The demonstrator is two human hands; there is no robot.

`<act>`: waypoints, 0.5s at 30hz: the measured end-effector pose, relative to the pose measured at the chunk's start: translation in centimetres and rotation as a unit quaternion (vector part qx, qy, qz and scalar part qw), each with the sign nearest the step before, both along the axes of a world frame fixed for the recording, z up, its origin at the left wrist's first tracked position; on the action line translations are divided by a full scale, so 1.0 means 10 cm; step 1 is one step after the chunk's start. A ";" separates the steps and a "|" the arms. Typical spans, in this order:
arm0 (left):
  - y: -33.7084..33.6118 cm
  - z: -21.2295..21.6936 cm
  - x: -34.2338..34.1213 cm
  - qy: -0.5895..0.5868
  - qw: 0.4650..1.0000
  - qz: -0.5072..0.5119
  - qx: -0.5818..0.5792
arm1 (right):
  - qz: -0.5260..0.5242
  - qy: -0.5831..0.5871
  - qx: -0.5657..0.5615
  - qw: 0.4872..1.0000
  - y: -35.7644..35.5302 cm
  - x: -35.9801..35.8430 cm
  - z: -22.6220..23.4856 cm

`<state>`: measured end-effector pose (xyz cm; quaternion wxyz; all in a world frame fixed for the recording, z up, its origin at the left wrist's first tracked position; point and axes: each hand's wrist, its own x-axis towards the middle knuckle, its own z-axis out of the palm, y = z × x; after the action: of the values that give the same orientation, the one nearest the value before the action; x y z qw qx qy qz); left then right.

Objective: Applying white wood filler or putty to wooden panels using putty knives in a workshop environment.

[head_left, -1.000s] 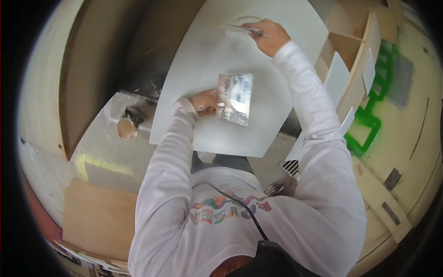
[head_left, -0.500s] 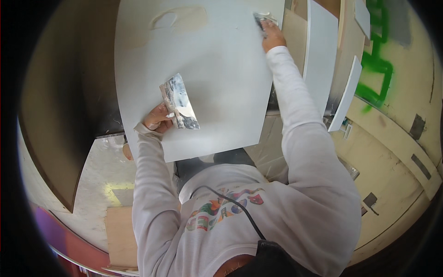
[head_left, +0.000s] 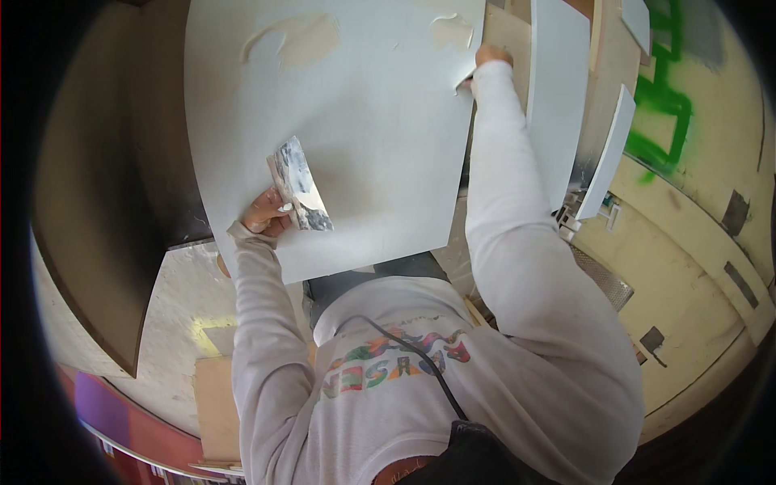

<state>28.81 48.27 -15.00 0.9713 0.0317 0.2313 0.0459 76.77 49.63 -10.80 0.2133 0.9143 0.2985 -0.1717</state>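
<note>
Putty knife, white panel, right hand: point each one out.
putty knife (head_left: 300,183), head view, on the smeared metal blade.
white panel (head_left: 380,137), head view, on its bare middle.
right hand (head_left: 491,56), head view, on the knuckles at the panel's right edge.

A wide putty knife (head_left: 299,184), its metal blade smeared with grey-white filler, is held flat against the lower left part of a large white panel (head_left: 364,137), close to the panel's left edge. Two pale patches of filler (head_left: 295,40) are spread near the panel's top edge, one toward each upper corner.
</note>
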 end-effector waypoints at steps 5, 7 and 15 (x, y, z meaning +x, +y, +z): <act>0.00 0.09 -0.02 0.027 0.999 0.023 -0.007 | 0.133 -0.039 -0.036 0.990 0.74 0.15 0.03; 0.01 0.10 0.01 0.034 0.999 0.019 -0.007 | 0.191 -0.054 -0.057 0.978 0.93 0.59 -0.34; 0.01 0.16 0.04 0.025 0.998 0.031 -0.038 | -0.051 0.145 0.267 0.951 0.26 0.87 0.20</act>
<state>29.17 48.41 -13.37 0.9637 -0.0116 0.2581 0.0667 85.49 52.21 -8.76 -0.0932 0.9172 0.3140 -0.2269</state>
